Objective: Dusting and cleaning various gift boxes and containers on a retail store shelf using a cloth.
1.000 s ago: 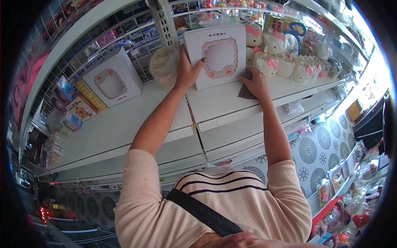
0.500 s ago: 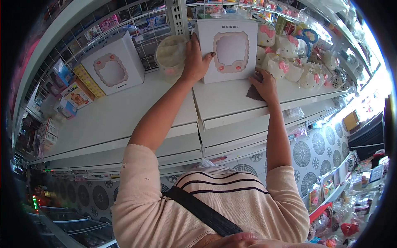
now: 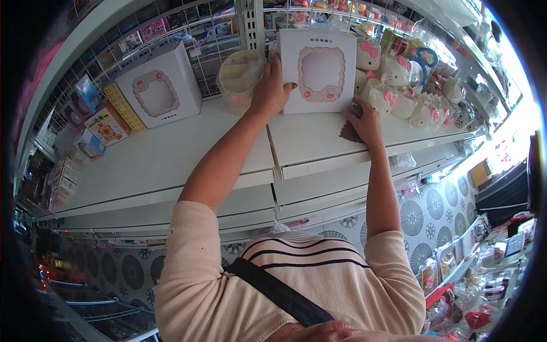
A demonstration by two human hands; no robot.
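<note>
A white box [image 3: 289, 85] with a scalloped pink frame around a window stands upright at the back of the white shelf. My left hand [image 3: 270, 92] grips its left side, fingers along the side and thumb at the front face. At the box's lower right corner is my right hand [image 3: 364, 122], its fingers closed on a dark brown cloth [image 3: 350, 133] with a zigzag edge. The fingertips of that hand meet the box's corner. Just left of my left hand sits a round, cream-coloured container [image 3: 235, 74] in clear plastic.
Another white windowed box [image 3: 185, 80] stands on the left, beside a yellow box [image 3: 123, 108] and small packages. Several white cat-shaped figures [image 3: 380, 97] with pink bows crowd the right. A wire grid [image 3: 208, 74] backs the shelf [image 3: 222, 139]. Bagged goods [image 3: 484, 290] lie at lower right.
The view has shifted slightly, and the box appears a little further right and lower. Both hands stay at the box, with the cloth still in the right one.
</note>
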